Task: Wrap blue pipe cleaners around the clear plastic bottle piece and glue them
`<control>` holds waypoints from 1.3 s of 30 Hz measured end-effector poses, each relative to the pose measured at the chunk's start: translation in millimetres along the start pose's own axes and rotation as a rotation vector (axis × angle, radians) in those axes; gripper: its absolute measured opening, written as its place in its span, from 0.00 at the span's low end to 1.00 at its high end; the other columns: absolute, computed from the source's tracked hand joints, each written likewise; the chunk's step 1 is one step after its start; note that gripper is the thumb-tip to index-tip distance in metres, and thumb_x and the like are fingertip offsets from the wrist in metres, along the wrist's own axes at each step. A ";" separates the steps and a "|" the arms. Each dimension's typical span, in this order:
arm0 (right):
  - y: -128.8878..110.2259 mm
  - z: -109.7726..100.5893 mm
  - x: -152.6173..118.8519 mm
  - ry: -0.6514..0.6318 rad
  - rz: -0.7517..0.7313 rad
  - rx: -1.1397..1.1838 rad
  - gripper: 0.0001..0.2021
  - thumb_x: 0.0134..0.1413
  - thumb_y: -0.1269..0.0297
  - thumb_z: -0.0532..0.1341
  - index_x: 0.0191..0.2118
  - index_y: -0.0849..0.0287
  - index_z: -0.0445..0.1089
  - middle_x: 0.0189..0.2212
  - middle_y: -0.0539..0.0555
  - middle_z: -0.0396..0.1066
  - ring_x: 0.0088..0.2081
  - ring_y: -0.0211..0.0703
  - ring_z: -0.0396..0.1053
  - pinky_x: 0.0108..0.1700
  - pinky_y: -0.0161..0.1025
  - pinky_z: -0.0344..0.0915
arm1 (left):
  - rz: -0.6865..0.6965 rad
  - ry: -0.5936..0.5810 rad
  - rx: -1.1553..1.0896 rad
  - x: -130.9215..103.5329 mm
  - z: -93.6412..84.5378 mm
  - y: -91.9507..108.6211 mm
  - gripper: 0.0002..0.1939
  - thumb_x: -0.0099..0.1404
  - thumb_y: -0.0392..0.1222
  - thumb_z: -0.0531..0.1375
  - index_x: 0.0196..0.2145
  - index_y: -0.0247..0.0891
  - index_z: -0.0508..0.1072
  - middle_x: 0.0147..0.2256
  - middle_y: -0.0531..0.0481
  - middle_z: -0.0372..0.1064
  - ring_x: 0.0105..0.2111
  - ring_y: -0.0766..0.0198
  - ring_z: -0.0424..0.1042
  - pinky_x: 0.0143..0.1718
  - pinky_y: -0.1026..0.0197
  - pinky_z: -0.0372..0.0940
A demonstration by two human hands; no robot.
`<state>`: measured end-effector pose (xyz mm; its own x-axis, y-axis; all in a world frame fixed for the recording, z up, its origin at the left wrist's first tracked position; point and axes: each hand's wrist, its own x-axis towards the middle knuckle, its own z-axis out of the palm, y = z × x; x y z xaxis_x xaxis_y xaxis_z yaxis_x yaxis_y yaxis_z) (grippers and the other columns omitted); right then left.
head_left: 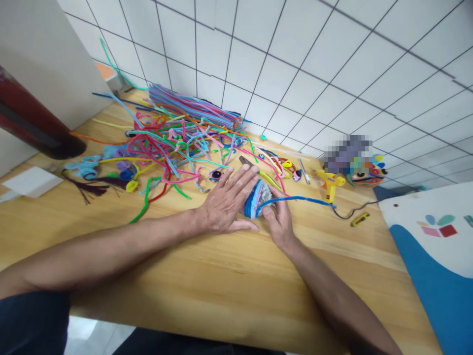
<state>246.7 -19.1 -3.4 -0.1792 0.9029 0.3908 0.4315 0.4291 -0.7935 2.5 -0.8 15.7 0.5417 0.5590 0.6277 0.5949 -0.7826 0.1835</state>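
A small rounded piece (pixel 254 201), wrapped in blue and lilac pipe cleaner with a grey patch showing, is between my hands above the wooden table. My right hand (pixel 280 219) grips it from the right, thumb and fingers closed round its edge. Against its left side lies my left hand (pixel 225 202), flat, with fingers stretched out and thumb apart. From the piece a loose blue pipe cleaner (pixel 301 198) runs out to the right. Part of the piece is hidden behind my left hand.
Loose pipe cleaners (pixel 168 148) and a thick bundle (pixel 195 108) cover the table's back left. Rightward are a yellow glue gun (pixel 330 186) with cord, a yellow cutter (pixel 360 220) and a colourful decorated object (pixel 365 172). A dark red cylinder (pixel 33 118) stands left.
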 end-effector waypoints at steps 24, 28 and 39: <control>-15.9 -7.2 6.9 0.046 -0.150 0.082 0.28 0.68 0.45 0.67 0.69 0.47 0.69 0.67 0.60 0.71 0.72 0.62 0.65 0.73 0.64 0.64 | -0.142 -0.006 -0.618 -2.1 11.2 -2.6 0.41 0.79 0.54 0.63 0.79 0.43 0.50 0.74 0.30 0.59 0.76 0.40 0.59 0.75 0.32 0.61; -28.0 -12.9 12.5 0.077 -0.176 0.145 0.22 0.65 0.52 0.72 0.62 0.44 0.75 0.63 0.58 0.74 0.69 0.60 0.68 0.72 0.63 0.66 | -0.145 -0.030 -0.634 -0.4 10.1 0.0 0.40 0.78 0.53 0.62 0.79 0.43 0.51 0.74 0.29 0.57 0.77 0.39 0.58 0.75 0.31 0.61; -35.9 -11.8 22.6 0.073 -0.133 0.186 0.03 0.65 0.59 0.73 0.43 0.47 0.81 0.53 0.53 0.81 0.58 0.52 0.77 0.64 0.56 0.72 | -0.071 -0.011 -0.593 1.5 13.1 1.9 0.40 0.77 0.49 0.62 0.78 0.44 0.49 0.72 0.29 0.59 0.75 0.37 0.59 0.73 0.29 0.63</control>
<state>237.6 -14.4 39.4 -0.1559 0.8368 0.5249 0.2368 0.5475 -0.8026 12.2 2.1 7.2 0.5209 0.6155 0.5915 0.1980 -0.7611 0.6176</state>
